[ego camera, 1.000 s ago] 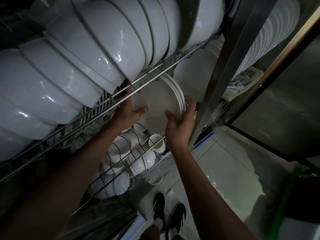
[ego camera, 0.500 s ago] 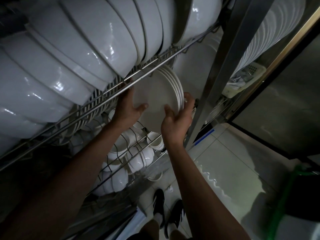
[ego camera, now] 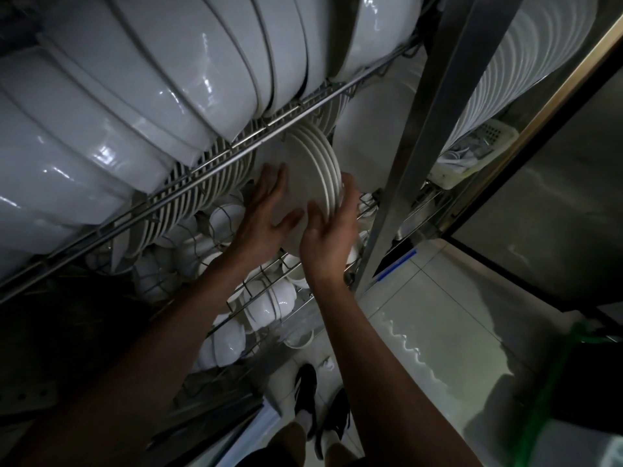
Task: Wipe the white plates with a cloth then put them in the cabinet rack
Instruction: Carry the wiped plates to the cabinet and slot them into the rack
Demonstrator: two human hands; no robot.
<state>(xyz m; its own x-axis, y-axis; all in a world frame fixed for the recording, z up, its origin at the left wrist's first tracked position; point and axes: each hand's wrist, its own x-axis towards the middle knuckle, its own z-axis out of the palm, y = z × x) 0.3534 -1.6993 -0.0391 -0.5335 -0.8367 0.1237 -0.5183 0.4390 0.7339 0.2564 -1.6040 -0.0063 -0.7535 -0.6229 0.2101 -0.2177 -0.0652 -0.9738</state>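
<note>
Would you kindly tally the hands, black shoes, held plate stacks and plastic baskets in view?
Hands: 2, left hand and right hand
Black shoes: 2
Stack of round white plates between the hands: 1
Pale perforated plastic basket: 1
Total: 6

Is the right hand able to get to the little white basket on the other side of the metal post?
Probably not right away. The right hand is on the plates, and the metal post stands between it and the basket.
</note>
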